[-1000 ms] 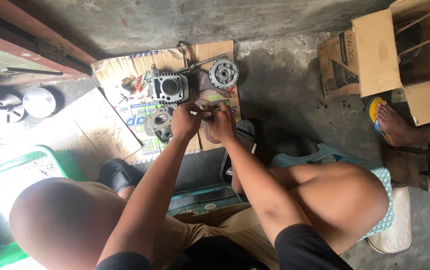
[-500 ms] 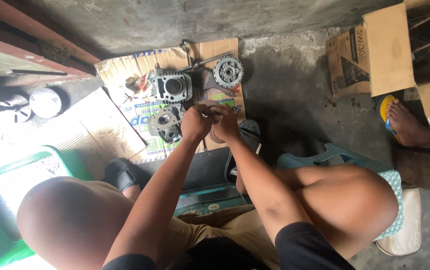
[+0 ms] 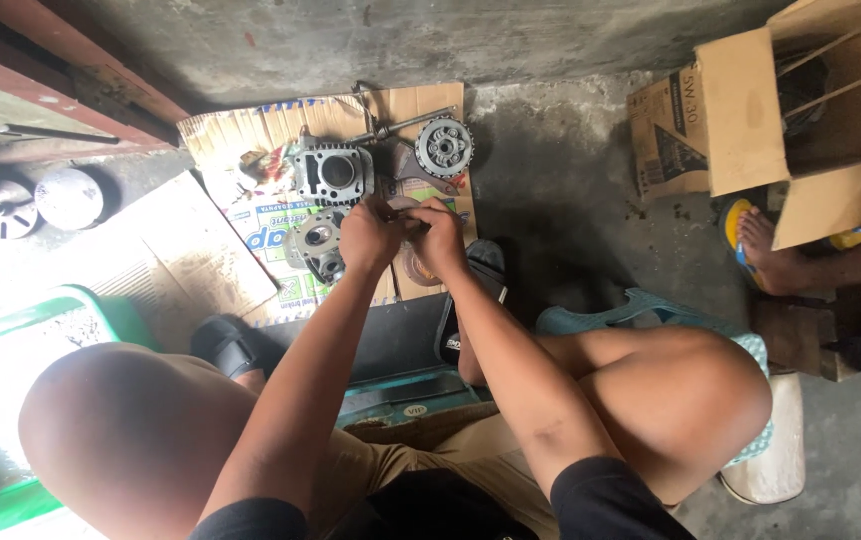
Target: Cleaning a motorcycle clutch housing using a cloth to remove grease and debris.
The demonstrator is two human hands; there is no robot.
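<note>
My left hand (image 3: 368, 237) and my right hand (image 3: 437, 238) meet over a flattened cardboard sheet (image 3: 250, 140) on the floor, fingers closed together around a small metal part that is mostly hidden between them. Just beyond my hands sit a finned engine cylinder (image 3: 332, 172) and a round toothed clutch piece (image 3: 444, 147). A cylinder head (image 3: 316, 243) lies left of my left wrist. A thin metal rod (image 3: 400, 125) lies between the cylinder and the clutch piece.
An open cardboard box (image 3: 800, 110) stands at the right, with another person's foot in a sandal (image 3: 762, 245) beside it. A green plastic crate (image 3: 10, 330) is at the left, a round metal lid (image 3: 68, 197) above it. My knees flank a dark case (image 3: 390, 340).
The view has shifted slightly, so the parts appear a little lower and farther right. My hands stay together on the small part, barely moved.
</note>
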